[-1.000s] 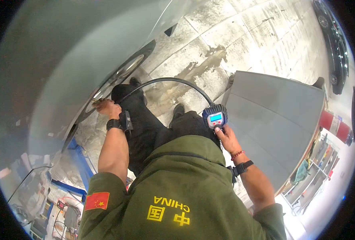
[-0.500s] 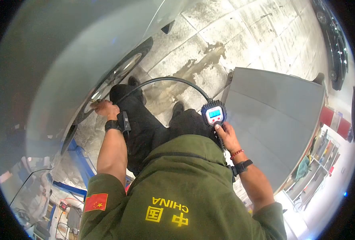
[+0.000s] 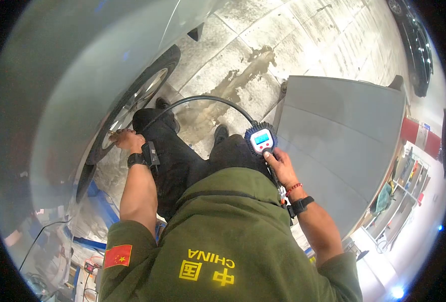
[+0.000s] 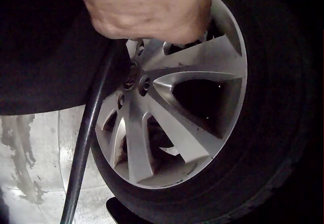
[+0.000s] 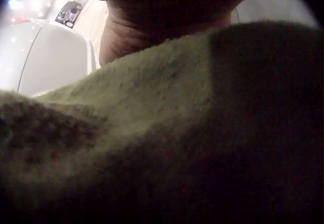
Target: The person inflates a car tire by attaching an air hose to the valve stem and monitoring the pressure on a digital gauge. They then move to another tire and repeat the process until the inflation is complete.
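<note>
My right hand (image 3: 283,167) grips a digital tire inflator gauge (image 3: 261,139), its thumb at the lower end of the white face below a lit blue screen. From the gauge's top a black hose (image 3: 208,97) arcs across to the left. Beside the car wheel (image 3: 155,83), my left hand (image 3: 128,140) has its fingers curled on the hose's end fitting (image 3: 113,136), close to the rim. The left wrist view shows that hand over the silver spokes (image 4: 177,128), with the hose hanging past them; the fingertips are hidden. Green sleeve cloth fills most of the right wrist view.
A grey car body (image 3: 57,100) rises on the left. To the right stands a large grey panel-topped cabinet (image 3: 338,146), with shelves (image 3: 404,201) behind it. Blue metal lift parts (image 3: 102,204) lie low at left. A dark car (image 3: 414,45) is parked far off.
The head view has shifted a little, so the wheel and cabinet sit further left and higher. The gauge's face has tilted slightly. Both hands keep their holds.
</note>
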A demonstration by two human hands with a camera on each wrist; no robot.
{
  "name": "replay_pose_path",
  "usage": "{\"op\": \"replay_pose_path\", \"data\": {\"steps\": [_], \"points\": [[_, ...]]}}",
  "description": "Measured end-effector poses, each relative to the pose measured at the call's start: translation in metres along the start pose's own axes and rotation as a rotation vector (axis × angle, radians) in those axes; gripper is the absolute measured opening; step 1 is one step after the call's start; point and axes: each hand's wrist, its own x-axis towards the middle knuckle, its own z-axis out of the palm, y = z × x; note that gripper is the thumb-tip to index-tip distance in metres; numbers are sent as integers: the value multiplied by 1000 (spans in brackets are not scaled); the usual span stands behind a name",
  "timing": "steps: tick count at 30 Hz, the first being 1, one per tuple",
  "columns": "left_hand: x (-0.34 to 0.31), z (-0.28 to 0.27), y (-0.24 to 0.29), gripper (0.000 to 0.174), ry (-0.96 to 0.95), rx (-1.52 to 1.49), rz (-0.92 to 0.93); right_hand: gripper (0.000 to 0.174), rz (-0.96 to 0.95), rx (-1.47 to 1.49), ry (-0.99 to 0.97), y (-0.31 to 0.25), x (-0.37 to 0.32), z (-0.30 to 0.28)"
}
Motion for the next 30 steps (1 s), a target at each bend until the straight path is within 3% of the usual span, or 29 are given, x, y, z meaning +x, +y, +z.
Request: {"op": "replay_pose_path", "data": {"steps": [4,9,10,12,15,18,25,28,30], "points": [[-20,-22,-1,70,-92,-146,64,59,17,3,-15,7,4,-1],[10,13,2,84,61,-321,-77,66,42,23,-77,-5,5,-5],[10,16,3,84,59,-324,-79,69,48,53,-97,-7,5,-5],[5,15,5,82,140,-26,-109,70,48,57,-91,-3,9,-5],[-6,2,3,74,71,13,-66,72,56,37,-78,-3,11,-5],[-13,-12,-1,67,-73,-76,-32,71,54,-11,-62,-1,11,-6],[-14,-18,1,63,-119,25,-55,61,44,19,-68,-12,7,-5],[-30,-30,-2,63,-127,-235,-76,60,31,-6,-87,-18,6,-7],[-26,-24,-3,65,-94,80,33,59,-5,-25,-25,-3,10,-1]]}}
